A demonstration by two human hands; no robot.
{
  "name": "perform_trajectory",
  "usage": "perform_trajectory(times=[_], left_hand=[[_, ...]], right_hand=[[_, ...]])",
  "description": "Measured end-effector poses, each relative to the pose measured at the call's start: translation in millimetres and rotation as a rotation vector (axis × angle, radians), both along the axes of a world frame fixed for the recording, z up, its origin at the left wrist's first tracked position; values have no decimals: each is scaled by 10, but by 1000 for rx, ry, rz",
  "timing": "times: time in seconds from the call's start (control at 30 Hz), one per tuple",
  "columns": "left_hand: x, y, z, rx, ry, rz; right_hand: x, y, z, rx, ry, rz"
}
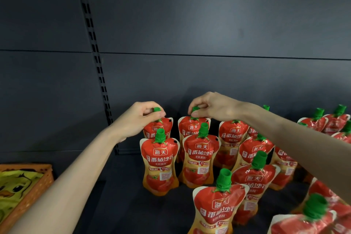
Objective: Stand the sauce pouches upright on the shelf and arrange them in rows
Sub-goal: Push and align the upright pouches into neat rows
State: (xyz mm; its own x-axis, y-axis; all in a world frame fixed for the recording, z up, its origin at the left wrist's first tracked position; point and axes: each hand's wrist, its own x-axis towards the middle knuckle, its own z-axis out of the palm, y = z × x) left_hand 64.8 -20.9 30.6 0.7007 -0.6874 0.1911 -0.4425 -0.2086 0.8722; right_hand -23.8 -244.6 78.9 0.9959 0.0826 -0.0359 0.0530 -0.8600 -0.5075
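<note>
Several red tomato-sauce pouches with green caps stand upright on the dark shelf [121, 205]. My left hand [136, 119] pinches the green cap of the back-left pouch [163, 127]. My right hand [212, 107] pinches the cap of the back pouch beside it [188, 126]. In front of these two stand a front-left pouch [160, 165] and a second one [200, 159]. More pouches stand to the right, partly hidden by my right forearm. A nearer pouch [218, 207] stands at the bottom centre.
An orange crate [28, 190] with a yellow duck-print bag inside sits at the lower left. A slotted upright [95, 59] runs down the dark back panel. Another group of pouches [326, 121] stands at the far right. Bare shelf lies left of the pouches.
</note>
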Motion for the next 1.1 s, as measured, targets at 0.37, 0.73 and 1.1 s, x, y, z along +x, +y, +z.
perform_trajectory(times=[0.37,0.73,1.1], left_hand=[[-12,7,-21,10,2,58],[-400,188,32,-201,-246,206],[-609,177,-274,-190,46,17]], right_hand=[[-2,5,-41,30,-13,-58],[-411,105,166,133,-226,-75],[-534,131,-124,154,107,-7]])
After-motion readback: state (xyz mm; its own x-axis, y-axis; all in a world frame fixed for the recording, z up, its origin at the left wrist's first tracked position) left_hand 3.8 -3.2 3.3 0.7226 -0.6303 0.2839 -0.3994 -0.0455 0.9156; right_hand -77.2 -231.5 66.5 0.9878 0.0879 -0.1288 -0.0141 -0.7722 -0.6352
